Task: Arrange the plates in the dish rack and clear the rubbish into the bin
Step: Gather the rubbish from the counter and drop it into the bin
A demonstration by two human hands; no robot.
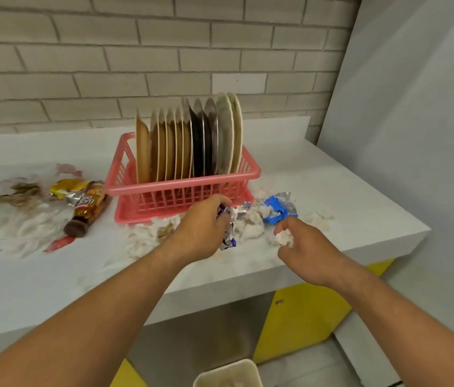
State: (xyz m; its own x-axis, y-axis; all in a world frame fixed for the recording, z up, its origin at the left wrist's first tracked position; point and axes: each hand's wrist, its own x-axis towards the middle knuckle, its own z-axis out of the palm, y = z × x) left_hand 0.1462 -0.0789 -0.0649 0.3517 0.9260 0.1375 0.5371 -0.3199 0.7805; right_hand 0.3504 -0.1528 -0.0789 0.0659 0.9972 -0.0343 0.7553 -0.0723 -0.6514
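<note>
The left hand (203, 230) grips a crumpled purple-and-silver foil wrapper (230, 227) just in front of the pink dish rack (181, 188), while the right hand (308, 252) clutches a wad of white tissue (284, 237) to the rack's front right. Plates (189, 141) stand upright in the rack; a blue wrapper (277, 208) and tissue scraps lie beside it, a brown bottle (89, 210) to its left, and a bin (228, 374) rim shows below the counter (345, 191).

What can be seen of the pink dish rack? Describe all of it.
The pink dish rack looks like moulded plastic: a rectangular basket with slatted walls and a thick rim, seated in a matching drip tray. It stands level on the white counter, holding a row of plates upright on edge. Tissue scraps lie along its front edge. The left hand overlaps its front wall in view, contact unclear.
</note>
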